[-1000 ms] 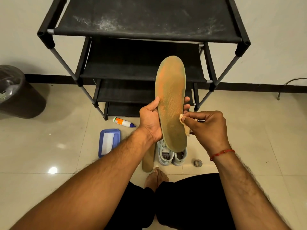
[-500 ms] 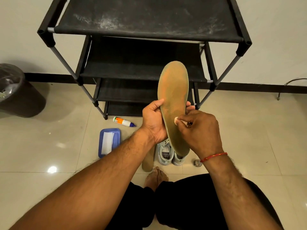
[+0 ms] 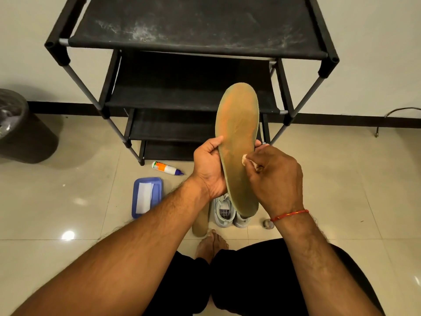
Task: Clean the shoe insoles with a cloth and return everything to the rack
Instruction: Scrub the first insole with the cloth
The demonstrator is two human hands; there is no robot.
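The left hand point(image 3: 208, 169) grips an upright insole point(image 3: 238, 133); the right hand point(image 3: 275, 176) pinches a cloth point(image 3: 245, 158) against it, half hiding grey sneakers point(image 3: 224, 212) beside a second insole point(image 3: 200, 222) on the floor point(image 3: 79, 179).

The left hand point(image 3: 208, 169) grips a worn tan-orange foam insole point(image 3: 238, 137) upright by its edges, in front of a black fabric-shelved shoe rack point(image 3: 196, 30). The right hand point(image 3: 276, 176) pinches a small pale cloth point(image 3: 247, 159) against the insole's face. A pair of grey sneakers point(image 3: 224, 212) stands on the tiled floor point(image 3: 341, 179) below.
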